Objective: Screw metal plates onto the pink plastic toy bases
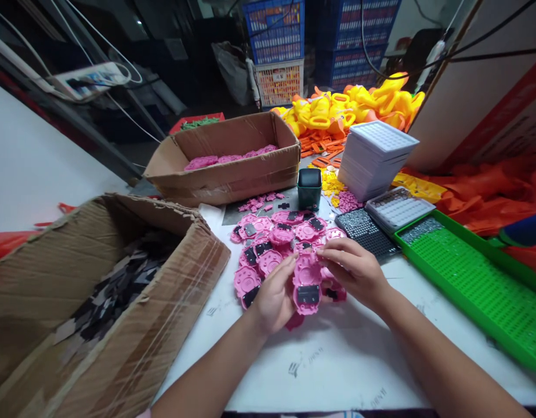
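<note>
A pink plastic casing (308,271) with a black rectangular insert near its lower end lies in my left hand (274,293). The thumb and fingers of that hand are closed around its left side. My right hand (355,268) bends over the casing's upper right edge, fingertips pinched together there; whether a small part is between them I cannot make out. Around and beneath both hands spreads a pile of similar pink casings (247,280), several bearing black inserts.
Left stands an open carton (198,273) of dark flat pieces; behind is a carton (233,186) of pink parts. A dark green container (309,194) stands beyond the pile. Right are a black tray (368,232), a green tray (472,278) and stacked white trays (372,159). Yellow toys (337,110) lie behind.
</note>
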`<state>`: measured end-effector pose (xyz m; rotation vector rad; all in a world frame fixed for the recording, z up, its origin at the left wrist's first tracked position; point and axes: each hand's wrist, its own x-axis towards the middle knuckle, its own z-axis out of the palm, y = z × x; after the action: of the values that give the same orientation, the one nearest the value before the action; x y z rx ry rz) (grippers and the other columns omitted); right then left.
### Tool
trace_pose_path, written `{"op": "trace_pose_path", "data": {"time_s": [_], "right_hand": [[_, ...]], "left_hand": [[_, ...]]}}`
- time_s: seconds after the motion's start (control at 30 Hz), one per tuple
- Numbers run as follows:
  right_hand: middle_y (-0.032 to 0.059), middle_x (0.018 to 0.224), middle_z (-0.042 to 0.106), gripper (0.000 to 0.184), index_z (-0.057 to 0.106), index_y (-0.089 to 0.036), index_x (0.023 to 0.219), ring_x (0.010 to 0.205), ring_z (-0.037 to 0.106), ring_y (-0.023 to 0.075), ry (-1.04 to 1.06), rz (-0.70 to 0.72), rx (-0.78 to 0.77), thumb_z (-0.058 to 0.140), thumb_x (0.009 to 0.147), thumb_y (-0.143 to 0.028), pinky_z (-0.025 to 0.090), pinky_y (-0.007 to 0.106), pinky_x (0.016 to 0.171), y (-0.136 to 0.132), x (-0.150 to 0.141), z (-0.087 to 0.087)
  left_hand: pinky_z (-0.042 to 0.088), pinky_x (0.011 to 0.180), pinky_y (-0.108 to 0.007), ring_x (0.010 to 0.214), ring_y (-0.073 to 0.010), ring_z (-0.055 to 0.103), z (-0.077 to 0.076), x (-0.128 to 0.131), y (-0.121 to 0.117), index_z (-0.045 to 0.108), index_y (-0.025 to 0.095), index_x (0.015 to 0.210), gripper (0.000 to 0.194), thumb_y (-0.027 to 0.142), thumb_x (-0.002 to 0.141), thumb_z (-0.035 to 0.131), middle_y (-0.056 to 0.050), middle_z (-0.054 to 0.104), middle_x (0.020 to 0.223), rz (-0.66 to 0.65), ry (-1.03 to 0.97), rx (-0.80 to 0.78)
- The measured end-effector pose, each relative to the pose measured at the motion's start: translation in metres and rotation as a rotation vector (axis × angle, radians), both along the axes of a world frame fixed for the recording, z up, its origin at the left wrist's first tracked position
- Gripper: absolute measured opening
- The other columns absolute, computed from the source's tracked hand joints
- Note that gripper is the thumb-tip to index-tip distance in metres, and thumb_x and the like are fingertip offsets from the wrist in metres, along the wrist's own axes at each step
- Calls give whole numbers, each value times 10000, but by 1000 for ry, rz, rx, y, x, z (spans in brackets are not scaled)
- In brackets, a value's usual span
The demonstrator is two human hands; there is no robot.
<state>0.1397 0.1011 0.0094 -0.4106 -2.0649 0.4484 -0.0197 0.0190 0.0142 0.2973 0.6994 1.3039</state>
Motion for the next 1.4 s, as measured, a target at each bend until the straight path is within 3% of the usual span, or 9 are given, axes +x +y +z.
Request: {"op": "trace_pose_path", "data": {"time_s": [0.07,0.23,0.33,0.5,0.63,0.77,1.07,1.23,1.4], "right_hand": [[76,922,627,230,624,-180,1026,833,599,147,45,-15,34,593,834,-58,536,299,715,-3,-3,0],[84,922,657,188,621,-171,990,862,607,168,69,-17,70,616,827,-78,530,353,762,-9,-10,-5],[81,912,662,181,624,-174,969,846,609,164,64,1,72,620,821,-70,534,350,750,-8,-11,-8],[95,923,679,194,635,-152,977,858,597,194,-9,9,152,630,806,-63,537,384,748,-8,-6,-6],[90,919,692,214,635,-145,998,851,598,209,-31,-17,234,639,798,-69,535,382,723,-16,-4,-1],[95,920,690,248,635,-132,1025,861,588,216,-10,-31,258,648,786,-65,525,378,719,-25,-5,2],[111,954,686,347,610,-129,1059,904,613,228,31,-66,206,694,736,-36,537,404,747,-29,-8,-2],[118,1001,671,359,586,-151,1099,957,618,227,61,-56,170,643,765,-29,538,423,807,-30,-10,-6],[115,982,674,388,576,-170,1132,938,618,230,41,-60,201,647,771,-49,527,423,783,-32,-10,-4]], "left_hand": [[503,733,-268,804,-149,627,-1,2,-1,564,163,1096,217,189,881,544,-45,653,935,53,25,-30],[493,708,-250,736,-120,597,0,7,-4,562,152,1006,170,236,860,589,-39,625,873,-14,-7,-11],[474,722,-224,755,-104,580,0,8,-5,563,157,972,185,225,819,641,-29,616,885,17,41,-7],[418,661,-191,687,-79,514,-9,4,-6,559,173,914,251,320,773,706,18,563,810,50,231,87],[327,555,-196,557,-68,372,-18,-1,-8,510,178,839,326,494,842,594,52,432,653,24,499,195],[282,525,-209,523,-73,296,-19,-1,-9,474,187,792,355,528,869,533,64,363,610,67,685,269],[359,589,-222,605,-97,410,-11,1,-14,500,181,792,308,464,911,489,30,457,680,154,836,387],[399,671,-242,713,-131,502,-8,4,-17,571,180,880,265,434,910,502,-14,560,794,168,829,397],[395,664,-244,695,-135,492,-5,8,-21,571,189,900,260,438,910,495,-10,552,774,147,713,337]]}}
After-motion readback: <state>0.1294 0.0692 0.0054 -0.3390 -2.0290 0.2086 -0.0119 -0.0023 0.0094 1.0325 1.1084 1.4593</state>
